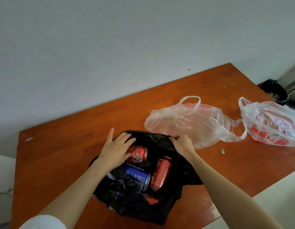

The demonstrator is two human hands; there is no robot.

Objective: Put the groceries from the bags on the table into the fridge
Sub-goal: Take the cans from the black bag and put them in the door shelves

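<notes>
The black bag lies slumped near the front edge of the desk, its mouth spread wide so the cans inside can be seen and reached. The right hand has its grip clamped on the bag's far rim, pinching the plastic and holding it up and back, which looks meant to keep the opening from folding in. The left hand reaches into the bag with its grip apart, fingers spread flat over the upper red can, likely settling onto it before closing; it is not yet lifted. Beside that can lie a blue can and a second red can, all on their sides within the bag. Toward the desk's right edge two clear plastic bags, one nearer and one at the edge, lie slack. No fridge is in view.
</notes>
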